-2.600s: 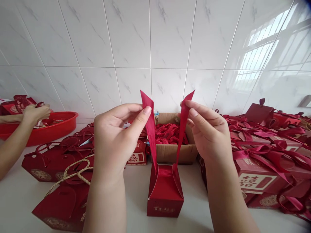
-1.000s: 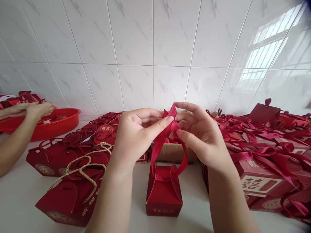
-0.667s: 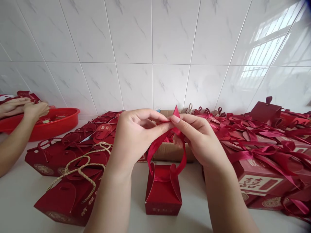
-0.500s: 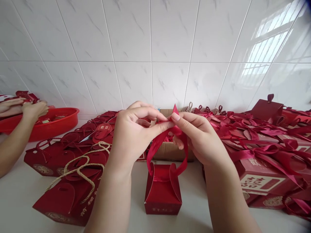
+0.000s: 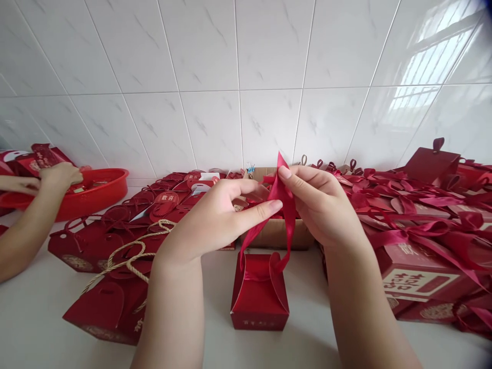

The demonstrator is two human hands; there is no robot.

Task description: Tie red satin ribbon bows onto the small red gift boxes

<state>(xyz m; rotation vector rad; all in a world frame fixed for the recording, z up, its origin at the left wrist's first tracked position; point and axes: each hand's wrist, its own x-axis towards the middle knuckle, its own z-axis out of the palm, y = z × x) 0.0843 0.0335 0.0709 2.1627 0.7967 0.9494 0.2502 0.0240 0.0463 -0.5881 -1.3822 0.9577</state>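
Note:
A small dark-red gift box (image 5: 260, 305) stands upright on the white table in front of me. Red ribbon (image 5: 251, 233) runs up from its top in two strands to my fingers. My right hand (image 5: 317, 202) pinches a pointed end of the ribbon between thumb and fingertips. With thumb and fingers closing from the left, my left hand (image 5: 226, 215) grips the ribbon where the strands meet. The left fingertips are partly hidden behind the ribbon. Behind both hands sits an open cardboard box (image 5: 277, 236) with red things in it.
Boxes with ribbon bows (image 5: 418, 261) are piled at the right. At the left stand red boxes, one with a gold cord (image 5: 132, 256). Another person's hand (image 5: 61, 177) holds something red over a red plastic basin (image 5: 111, 187). A tiled wall (image 5: 207, 123) closes the back.
My left hand has turned flatter, its thumb stretching further right across the ribbon. The ribbon end in my right hand stands a little higher. At left, the other person's hands have shifted.

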